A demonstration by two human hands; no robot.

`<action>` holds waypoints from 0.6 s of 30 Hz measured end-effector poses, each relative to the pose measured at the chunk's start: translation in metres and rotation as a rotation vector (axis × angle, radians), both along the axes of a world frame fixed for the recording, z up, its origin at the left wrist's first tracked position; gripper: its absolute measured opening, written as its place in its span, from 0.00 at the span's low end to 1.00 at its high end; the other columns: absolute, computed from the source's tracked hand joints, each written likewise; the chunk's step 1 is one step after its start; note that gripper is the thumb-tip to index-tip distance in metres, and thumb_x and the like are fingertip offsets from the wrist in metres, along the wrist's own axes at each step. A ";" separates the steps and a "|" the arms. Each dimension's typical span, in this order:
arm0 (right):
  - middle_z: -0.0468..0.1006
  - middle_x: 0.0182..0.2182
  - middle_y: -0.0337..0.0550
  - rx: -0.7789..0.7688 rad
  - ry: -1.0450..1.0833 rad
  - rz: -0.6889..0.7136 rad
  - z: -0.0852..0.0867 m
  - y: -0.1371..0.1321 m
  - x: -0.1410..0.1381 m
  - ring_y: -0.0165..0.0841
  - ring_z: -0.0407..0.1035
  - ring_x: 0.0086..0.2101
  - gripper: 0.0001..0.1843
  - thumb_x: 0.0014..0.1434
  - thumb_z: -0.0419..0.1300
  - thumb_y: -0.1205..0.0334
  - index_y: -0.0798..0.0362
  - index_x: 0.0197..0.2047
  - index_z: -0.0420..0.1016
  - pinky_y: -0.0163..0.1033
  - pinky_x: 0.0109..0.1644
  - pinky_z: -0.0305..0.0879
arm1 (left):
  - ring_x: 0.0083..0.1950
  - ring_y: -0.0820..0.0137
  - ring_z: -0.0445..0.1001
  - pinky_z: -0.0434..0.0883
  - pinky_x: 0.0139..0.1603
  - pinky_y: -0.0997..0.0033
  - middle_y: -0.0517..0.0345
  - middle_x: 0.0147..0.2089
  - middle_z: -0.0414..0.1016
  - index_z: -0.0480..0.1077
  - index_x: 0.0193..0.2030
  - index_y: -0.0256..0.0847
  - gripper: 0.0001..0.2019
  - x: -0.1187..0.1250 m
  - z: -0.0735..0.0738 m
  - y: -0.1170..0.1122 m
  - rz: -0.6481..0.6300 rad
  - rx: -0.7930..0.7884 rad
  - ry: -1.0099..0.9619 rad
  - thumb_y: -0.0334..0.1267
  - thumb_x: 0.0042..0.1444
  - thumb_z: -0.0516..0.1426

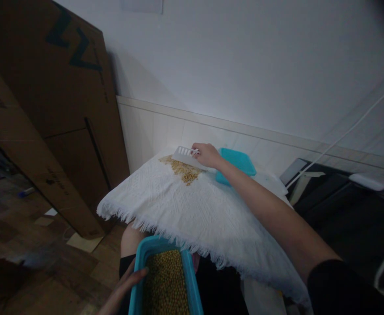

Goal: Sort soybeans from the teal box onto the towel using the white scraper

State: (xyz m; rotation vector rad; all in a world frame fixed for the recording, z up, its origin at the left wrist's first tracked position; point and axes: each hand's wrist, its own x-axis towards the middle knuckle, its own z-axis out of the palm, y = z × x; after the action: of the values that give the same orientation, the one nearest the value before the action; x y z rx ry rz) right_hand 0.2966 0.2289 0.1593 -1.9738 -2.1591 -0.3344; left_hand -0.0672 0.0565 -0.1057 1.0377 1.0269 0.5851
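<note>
My right hand (207, 155) is closed on the slotted end of a flat white plastic scraper (188, 158). The scraper's edge lies against a spread of yellowish beans, perhaps soybeans (187, 173), on the white woven tablecloth (165, 201). Below the fringed cloth edge, a teal plastic bin (193, 282) rests at my lap, with many similar beans (165, 280) in it. My left hand (129, 280) grips the bin's left wall, thumb over the rim and the other fingers hidden outside.
A second teal container (239, 162) stands on the cloth just beyond my right forearm. Behind the table rises a white wall (244, 65). Large cardboard boxes (61, 96) lean at the left, and dark items (336, 201) with a white cable are at the right.
</note>
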 end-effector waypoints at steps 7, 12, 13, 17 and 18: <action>0.85 0.46 0.46 -0.060 -0.049 0.111 -0.025 0.008 -0.012 0.41 0.76 0.45 0.16 0.65 0.59 0.63 0.47 0.55 0.79 0.38 0.41 0.59 | 0.72 0.37 0.64 0.61 0.70 0.36 0.48 0.57 0.82 0.70 0.69 0.51 0.41 -0.004 0.006 0.002 -0.048 -0.021 -0.078 0.60 0.49 0.67; 0.85 0.43 0.44 -0.079 -0.066 0.187 -0.029 -0.003 -0.013 0.40 0.76 0.42 0.13 0.64 0.59 0.65 0.48 0.50 0.80 0.38 0.39 0.57 | 0.73 0.39 0.62 0.59 0.71 0.38 0.49 0.62 0.80 0.64 0.73 0.52 0.45 0.003 0.008 -0.002 -0.023 -0.046 -0.072 0.61 0.48 0.66; 0.85 0.43 0.44 -0.085 -0.062 0.198 -0.028 -0.005 -0.013 0.39 0.76 0.42 0.13 0.63 0.59 0.65 0.48 0.50 0.80 0.38 0.40 0.57 | 0.73 0.39 0.62 0.59 0.71 0.38 0.49 0.63 0.79 0.63 0.74 0.53 0.46 0.004 0.009 -0.003 -0.017 -0.053 -0.057 0.62 0.48 0.66; 0.85 0.43 0.43 -0.108 -0.038 0.202 -0.026 -0.010 -0.013 0.39 0.75 0.43 0.12 0.64 0.60 0.66 0.47 0.49 0.79 0.37 0.42 0.58 | 0.74 0.39 0.61 0.58 0.71 0.37 0.50 0.64 0.79 0.60 0.75 0.54 0.48 0.005 0.009 -0.004 -0.011 -0.072 -0.071 0.62 0.48 0.65; 0.85 0.43 0.43 -0.113 -0.035 0.197 -0.026 -0.011 -0.013 0.38 0.75 0.43 0.12 0.64 0.60 0.66 0.47 0.49 0.79 0.37 0.42 0.58 | 0.74 0.39 0.61 0.58 0.72 0.37 0.50 0.63 0.79 0.60 0.75 0.53 0.47 0.005 0.009 -0.004 -0.016 -0.070 -0.076 0.62 0.48 0.65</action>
State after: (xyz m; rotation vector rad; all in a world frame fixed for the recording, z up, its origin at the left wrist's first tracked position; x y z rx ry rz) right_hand 0.2838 0.2179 0.1337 -1.8009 -2.4194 -0.2219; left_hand -0.0627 0.0523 -0.0968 0.9546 0.9647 0.5678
